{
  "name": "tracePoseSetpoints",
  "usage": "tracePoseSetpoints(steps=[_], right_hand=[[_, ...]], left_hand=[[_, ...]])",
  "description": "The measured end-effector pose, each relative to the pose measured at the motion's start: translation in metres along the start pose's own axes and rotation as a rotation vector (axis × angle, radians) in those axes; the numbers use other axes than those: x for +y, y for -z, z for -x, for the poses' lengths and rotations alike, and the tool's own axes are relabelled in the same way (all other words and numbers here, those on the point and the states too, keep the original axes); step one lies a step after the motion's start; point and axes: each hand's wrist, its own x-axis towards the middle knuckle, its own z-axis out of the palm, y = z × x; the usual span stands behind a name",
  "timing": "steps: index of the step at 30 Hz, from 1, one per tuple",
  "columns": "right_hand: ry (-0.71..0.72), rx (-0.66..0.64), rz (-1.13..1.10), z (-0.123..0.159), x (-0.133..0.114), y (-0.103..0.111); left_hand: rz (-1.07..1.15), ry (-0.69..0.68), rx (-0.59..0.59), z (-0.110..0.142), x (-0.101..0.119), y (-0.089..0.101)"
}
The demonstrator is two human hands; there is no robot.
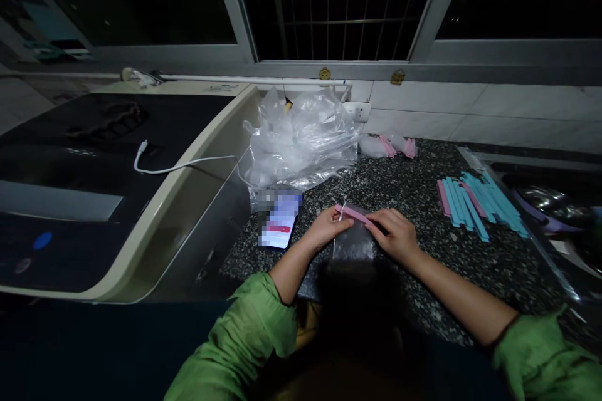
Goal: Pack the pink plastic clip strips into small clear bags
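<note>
My left hand pinches the left end of a pink flat strip, thumb in front. At the strip's other end, the fingers and thumb of my right hand are closed on it. A clear plastic bag hangs below and against the strip between my hands. Whether the strip lies inside the bag or in front of it, I cannot tell. To the right, a spread pile of blue flat strips lies on the counter, with a few pink strips among them.
A heap of clear plastic bags sits at the back, beside small bundles of pink strips. A lit phone lies left of my hands. Further left stands a washing machine with a white cable. A sink borders the right.
</note>
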Motion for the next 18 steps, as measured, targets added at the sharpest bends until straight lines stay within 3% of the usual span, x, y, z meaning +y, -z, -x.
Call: tracePoseSetpoints(steps=[9,13,18], right_hand=[[-0.022,-0.017,0.107,-0.001,0.000,0.002],[-0.135,0.031,-0.024,-0.003,0.006,0.002],[-0.330,-0.107,-0.274,-0.002,0.015,-0.002]], left_hand=[[-0.189,-0.106,0.205,0.000,0.005,0.000],[-0.184,-0.116,0.193,0.003,0.009,-0.001],[-0.177,-0.150,0.181,0.005,0.011,-0.002]])
